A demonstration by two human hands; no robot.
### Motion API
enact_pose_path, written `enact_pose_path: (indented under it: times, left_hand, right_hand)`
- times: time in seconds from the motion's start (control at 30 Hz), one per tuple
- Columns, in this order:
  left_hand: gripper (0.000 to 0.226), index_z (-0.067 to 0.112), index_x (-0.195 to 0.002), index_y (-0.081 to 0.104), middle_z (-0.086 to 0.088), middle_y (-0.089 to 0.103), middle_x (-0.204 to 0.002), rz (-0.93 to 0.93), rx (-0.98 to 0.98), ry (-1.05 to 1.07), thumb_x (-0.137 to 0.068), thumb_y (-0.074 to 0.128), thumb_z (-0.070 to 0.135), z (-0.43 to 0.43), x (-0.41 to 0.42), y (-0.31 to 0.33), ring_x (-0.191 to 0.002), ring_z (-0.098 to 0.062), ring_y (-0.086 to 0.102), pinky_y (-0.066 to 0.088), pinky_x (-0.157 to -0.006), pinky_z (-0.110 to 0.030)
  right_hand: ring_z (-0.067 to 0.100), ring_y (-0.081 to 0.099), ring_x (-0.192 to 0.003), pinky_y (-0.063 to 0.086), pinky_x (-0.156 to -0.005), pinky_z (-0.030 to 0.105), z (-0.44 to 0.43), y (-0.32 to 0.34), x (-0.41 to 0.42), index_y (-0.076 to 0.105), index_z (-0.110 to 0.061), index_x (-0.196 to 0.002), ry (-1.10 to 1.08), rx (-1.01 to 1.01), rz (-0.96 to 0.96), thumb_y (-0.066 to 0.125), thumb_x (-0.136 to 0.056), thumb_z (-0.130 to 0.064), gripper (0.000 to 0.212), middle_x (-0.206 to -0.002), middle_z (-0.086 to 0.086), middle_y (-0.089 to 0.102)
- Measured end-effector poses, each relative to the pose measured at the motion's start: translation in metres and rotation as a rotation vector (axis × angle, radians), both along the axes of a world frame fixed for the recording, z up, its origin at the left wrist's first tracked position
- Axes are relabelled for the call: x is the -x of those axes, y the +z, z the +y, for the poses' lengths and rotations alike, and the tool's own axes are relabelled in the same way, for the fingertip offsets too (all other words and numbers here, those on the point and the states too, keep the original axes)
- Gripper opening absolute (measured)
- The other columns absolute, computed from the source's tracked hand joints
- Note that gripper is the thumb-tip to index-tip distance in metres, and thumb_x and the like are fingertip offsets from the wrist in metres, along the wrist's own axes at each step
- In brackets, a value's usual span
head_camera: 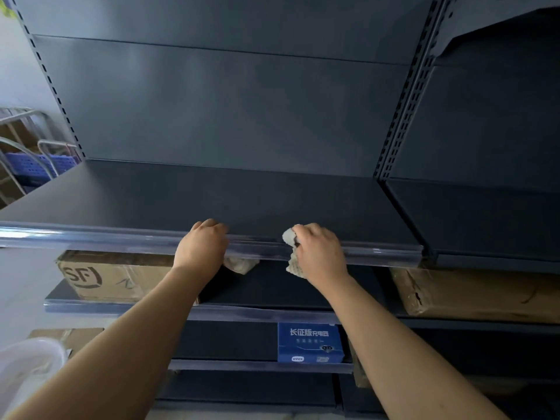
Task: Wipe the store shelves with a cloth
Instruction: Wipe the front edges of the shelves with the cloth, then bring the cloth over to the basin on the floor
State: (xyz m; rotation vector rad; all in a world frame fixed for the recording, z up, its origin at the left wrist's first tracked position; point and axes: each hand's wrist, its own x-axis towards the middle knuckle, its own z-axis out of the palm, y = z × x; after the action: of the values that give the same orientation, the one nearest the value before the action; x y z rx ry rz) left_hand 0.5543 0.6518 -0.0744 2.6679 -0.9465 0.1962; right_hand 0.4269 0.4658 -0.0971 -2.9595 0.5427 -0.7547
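The dark grey top shelf [212, 195] has a clear plastic price strip [91, 237] along its front edge. My right hand [318, 250] grips a crumpled beige cloth [291, 237] against that strip, and part of the cloth hangs below the edge. My left hand [201, 247] curls its fingers over the same edge a little to the left. Another beige bunch of cloth [241, 265] shows under its palm. Whether the two bunches are one cloth I cannot tell; the strip hides the stretch between them.
Lower shelves carry a cardboard box marked SF [115, 277], a torn brown box [472, 295] on the right and a blue printed box [310, 344]. A slotted upright [403, 110] splits the shelf bays. Blue crates and metal rails [36, 162] stand at the left.
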Motion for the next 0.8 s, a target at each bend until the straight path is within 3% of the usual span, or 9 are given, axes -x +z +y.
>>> enact_pose_path:
  times: [0.2,0.4,0.5,0.67,0.8]
  left_hand:
    - [0.023,0.009,-0.112,0.064,-0.006,0.061,-0.117,-0.008,0.034,-0.006,-0.093,0.052,0.008,0.036,-0.018,-0.006,-0.111,-0.025,0.053,0.051,-0.086,-0.034]
    - [0.042,0.014,-0.138,0.047,-0.003,0.047,-0.142,0.017,0.082,0.077,-0.096,0.051,0.018,0.066,-0.025,-0.013,-0.133,-0.023,0.04,0.037,-0.107,-0.035]
    - [0.046,0.021,-0.14,0.044,0.0,0.042,-0.147,0.02,0.064,0.117,-0.095,0.05,0.031,0.08,-0.024,-0.014,-0.136,-0.021,0.037,0.032,-0.113,-0.038]
    - [0.051,0.027,-0.14,0.043,0.003,0.045,-0.146,0.03,0.051,0.169,-0.092,0.051,0.043,0.11,-0.015,-0.011,-0.135,-0.02,0.041,0.031,-0.114,-0.041]
    - [0.043,0.032,-0.133,0.051,0.006,0.053,-0.139,0.012,0.048,0.257,-0.091,0.054,0.041,0.153,-0.02,0.001,-0.13,-0.019,0.048,0.031,-0.114,-0.042]
  right_hand:
    - [0.028,0.06,-0.075,0.049,-0.067,0.038,0.043,-0.002,-0.036,0.064,-0.013,-0.096,0.097,0.003,-0.014,0.061,-0.074,0.001,0.027,-0.089,0.006,0.064]
    - [0.03,0.061,-0.08,0.048,-0.069,0.037,0.072,-0.005,-0.069,0.065,-0.014,-0.102,0.25,-0.057,-0.052,0.059,-0.072,0.003,0.035,-0.095,0.005,0.065]
    - [0.029,0.059,-0.096,0.048,-0.08,0.038,0.09,0.0,-0.084,0.063,-0.013,-0.115,0.374,-0.221,-0.082,0.052,-0.081,0.002,0.038,-0.11,0.007,0.064]
    - [0.015,0.055,-0.108,0.04,-0.088,0.021,0.115,0.018,-0.108,0.056,-0.016,-0.122,0.46,-0.645,-0.111,0.057,-0.089,-0.011,0.034,-0.119,0.002,0.059]
    - [0.009,0.047,-0.106,0.038,-0.094,0.019,0.153,0.029,-0.124,0.058,-0.016,-0.124,0.496,-0.651,-0.083,0.063,-0.088,-0.017,0.036,-0.12,0.001,0.047]
